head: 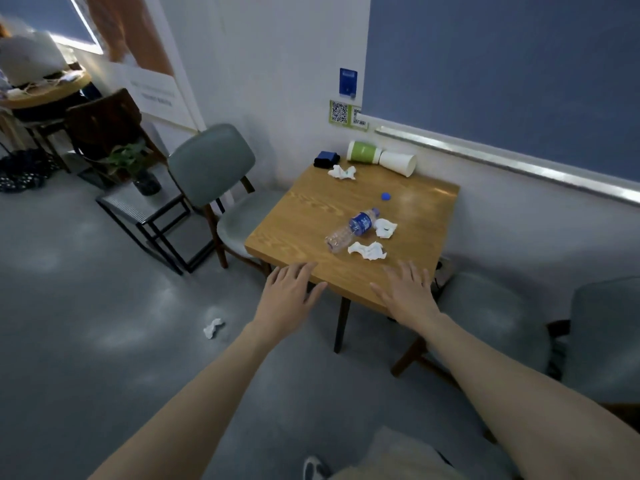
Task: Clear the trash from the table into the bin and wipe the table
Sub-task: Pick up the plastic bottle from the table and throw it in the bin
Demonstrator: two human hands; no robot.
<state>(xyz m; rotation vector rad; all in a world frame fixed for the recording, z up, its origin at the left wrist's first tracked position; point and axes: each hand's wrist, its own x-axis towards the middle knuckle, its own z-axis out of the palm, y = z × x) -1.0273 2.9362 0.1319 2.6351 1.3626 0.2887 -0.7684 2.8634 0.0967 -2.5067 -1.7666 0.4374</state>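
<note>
Both hands, left (pixel 289 292) and right (pixel 408 292), hover empty, fingers spread, near the bottle (pixel 351 229) beyond them.

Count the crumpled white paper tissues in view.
4: one crumpled white paper tissue near the wall, two beside the clear plastic bottle, one on the floor.

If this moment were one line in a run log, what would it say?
stage: start | left hand: open, empty | right hand: open, empty | table: bottle, tissues, cups uncleared | bin: unseen
</note>
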